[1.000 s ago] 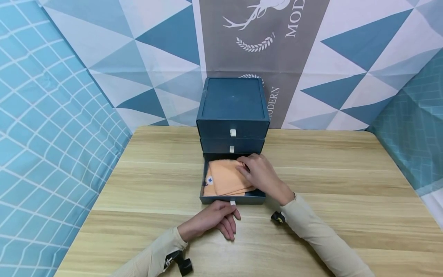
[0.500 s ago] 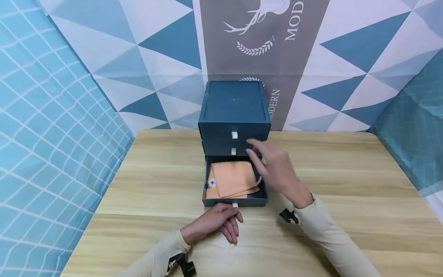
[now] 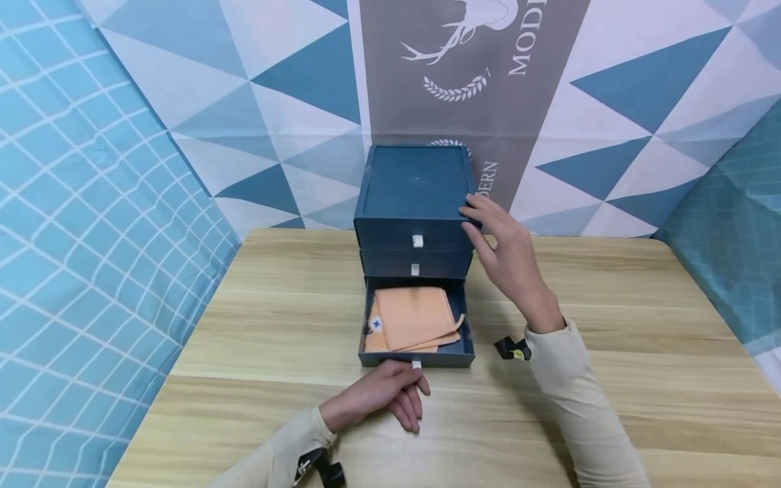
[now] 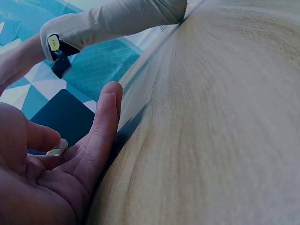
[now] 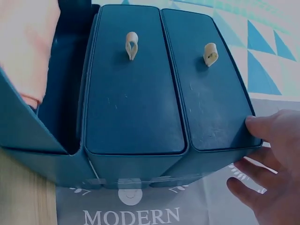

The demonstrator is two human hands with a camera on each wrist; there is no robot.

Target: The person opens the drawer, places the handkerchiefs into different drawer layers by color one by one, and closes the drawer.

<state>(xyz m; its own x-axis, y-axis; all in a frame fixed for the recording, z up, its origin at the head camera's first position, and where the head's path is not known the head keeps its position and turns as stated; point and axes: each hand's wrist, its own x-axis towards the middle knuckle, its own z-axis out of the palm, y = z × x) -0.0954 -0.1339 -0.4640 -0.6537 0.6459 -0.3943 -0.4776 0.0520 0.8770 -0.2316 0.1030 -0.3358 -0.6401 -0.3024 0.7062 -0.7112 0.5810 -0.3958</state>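
A dark blue drawer box (image 3: 417,183) stands at the back of the table, its bottom drawer (image 3: 451,361) pulled out. Folded in that drawer lies an orange cloth (image 3: 415,315) with a small loop at one corner. My left hand (image 3: 396,393) is in front of the drawer, thumb and forefinger pinching its white pull tab (image 4: 58,147); the other fingers stretch loosely along the tabletop. At the box's upper right front corner rests my right hand (image 3: 509,251), fingers extended. In the right wrist view, its thumb (image 5: 260,126) touches the top drawer's front edge.
Two upper drawers, a top one (image 3: 396,234) and a middle one (image 3: 390,263), are pushed in, each with a white tab. The wooden table (image 3: 274,325) spreads to both sides. Behind the box hangs a patterned cloth backdrop (image 3: 305,129).
My right hand has left the cloth in the drawer and risen to the box's upper right corner. My left hand keeps its pinch on the tab. The view has shifted slightly.
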